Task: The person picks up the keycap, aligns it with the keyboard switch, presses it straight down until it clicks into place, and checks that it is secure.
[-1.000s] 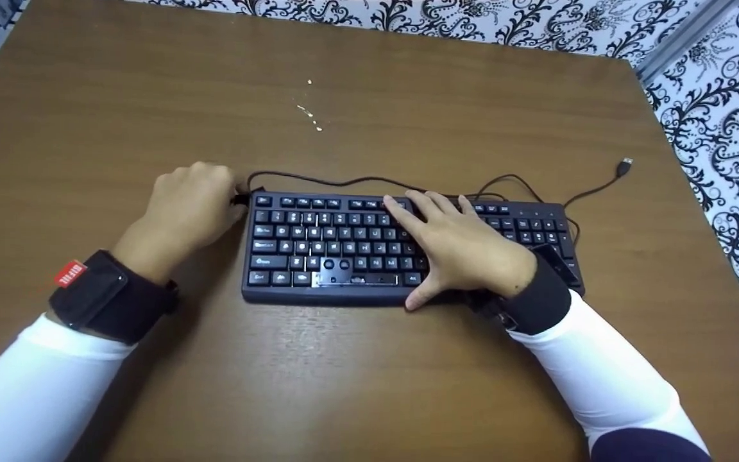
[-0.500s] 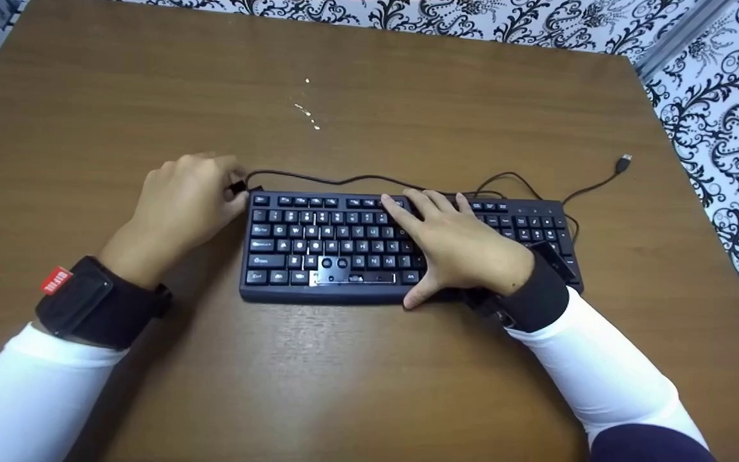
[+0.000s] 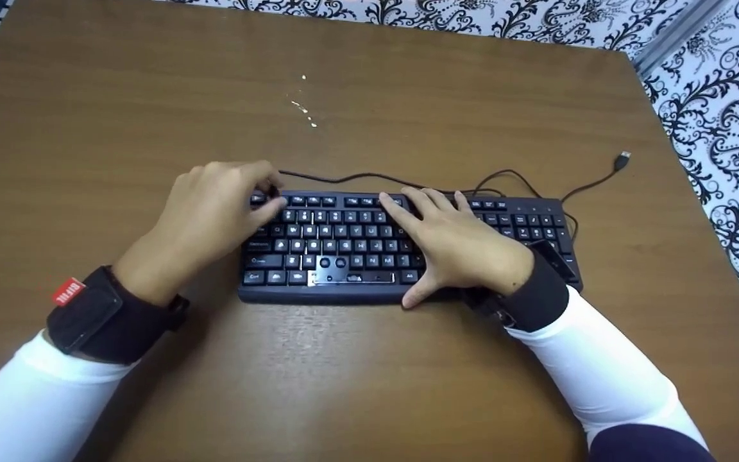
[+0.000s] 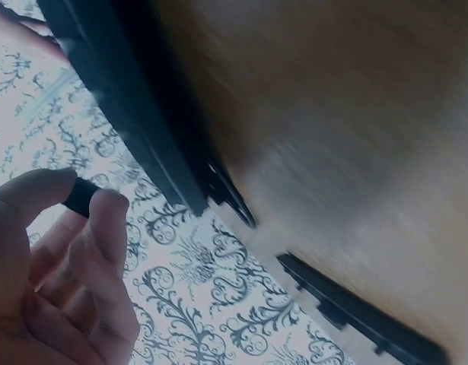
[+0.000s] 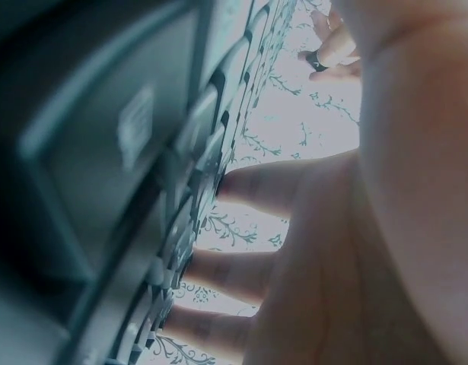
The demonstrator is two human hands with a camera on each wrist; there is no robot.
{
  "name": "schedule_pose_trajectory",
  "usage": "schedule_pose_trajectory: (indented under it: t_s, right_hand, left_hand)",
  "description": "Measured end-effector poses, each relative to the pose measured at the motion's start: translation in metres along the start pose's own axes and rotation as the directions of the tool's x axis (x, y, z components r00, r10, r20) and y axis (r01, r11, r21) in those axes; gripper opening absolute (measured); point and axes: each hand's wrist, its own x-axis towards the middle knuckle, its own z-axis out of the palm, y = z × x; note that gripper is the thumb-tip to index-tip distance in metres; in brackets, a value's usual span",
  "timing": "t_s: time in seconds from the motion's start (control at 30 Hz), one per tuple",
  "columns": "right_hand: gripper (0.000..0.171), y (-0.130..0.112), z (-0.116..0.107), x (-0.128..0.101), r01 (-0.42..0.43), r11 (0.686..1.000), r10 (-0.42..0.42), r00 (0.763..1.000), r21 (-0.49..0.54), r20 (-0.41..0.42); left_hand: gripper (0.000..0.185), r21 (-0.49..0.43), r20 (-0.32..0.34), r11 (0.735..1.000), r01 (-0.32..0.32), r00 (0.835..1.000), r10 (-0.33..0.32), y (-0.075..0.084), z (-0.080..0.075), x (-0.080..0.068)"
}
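Note:
A black keyboard (image 3: 324, 231) lies on the wooden table. Around the front middle of its keys are two dark round spots on a bare patch and a shiny strip. My left hand (image 3: 222, 199) is over the keyboard's back left corner. Its thumb and index finger pinch a small black keycap (image 4: 81, 196), which also shows with a pale mark in the right wrist view. The other left fingers curl inward. My right hand (image 3: 459, 244) lies spread across the right-middle keys, fingertips on the back rows and thumb at the front edge.
A thin black cable (image 3: 356, 176) runs behind the keyboard to a USB plug (image 3: 622, 160) at the right. In the left wrist view a narrow black bar (image 4: 363, 312) with small tabs lies beyond the keyboard's end. Patterned wallpaper (image 3: 729, 160) borders the table.
My left hand has come away from beside the keyboard's left end and moved right, over its back left corner, still pinching the keycap. The right hand holds its place.

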Motion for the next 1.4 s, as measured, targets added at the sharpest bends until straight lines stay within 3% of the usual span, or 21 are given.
schedule_pose_trajectory:
  t_s: [0.17, 0.4, 0.87, 1.2, 1.4]
  right_hand:
    - [0.144, -0.001, -0.001, 0.001, -0.003, 1.0, 0.003, 1.0, -0.005, 0.005]
    - [0.144, 0.0, 0.0, 0.002, -0.007, 1.0, 0.007, 1.0, 0.0, 0.01]
    - [0.144, 0.0, 0.001, 0.001, -0.007, 1.0, 0.007, 1.0, 0.0, 0.007]
    - [0.143, 0.0, 0.001, 0.001, -0.004, 1.0, 0.004, 1.0, -0.004, 0.006]
    - [0.144, 0.0, 0.001, 0.002, -0.008, 1.0, 0.009, 1.0, -0.006, 0.013]
  left_hand:
    - [0.022, -0.025, 0.045, 0.999, -0.026, 0.999, 0.027, 0.004, 0.0, -0.003]
    - [0.024, -0.013, 0.054, 1.0, -0.018, 0.998, 0.019, 0.003, 0.005, -0.007]
    - [0.021, -0.017, 0.129, 0.997, 0.075, 0.989, -0.073, -0.001, 0.006, -0.009]
    - [0.022, 0.054, 0.162, 0.998, 0.04, 0.986, -0.048, -0.001, -0.004, -0.015]
    - [0.018, 0.051, 0.198, 0.998, 0.025, 0.979, -0.035, 0.0, -0.009, -0.017]
